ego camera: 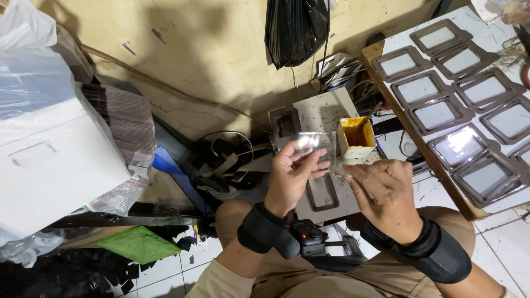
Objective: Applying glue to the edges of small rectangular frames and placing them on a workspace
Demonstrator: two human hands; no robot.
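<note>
We see a clear, glossy plastic sheet (316,144) catching white glare, with a small open box (356,137) beside it, cream outside and stained orange-brown inside. Our wrists carry black bands (265,230), and the trousers (353,278) are khaki. Dark brown frames (436,113) with pale grey-white centres cover a white board (491,38) edged in raw tan wood. The wall (210,49) is a dirty yellow-beige streaked with dark marks, and a shiny black bag (295,27) hangs on it. A bright green board (141,244) lies on white floor tiles (182,270) among black scraps, near a white box (49,165) and a blue strip (165,164).
</note>
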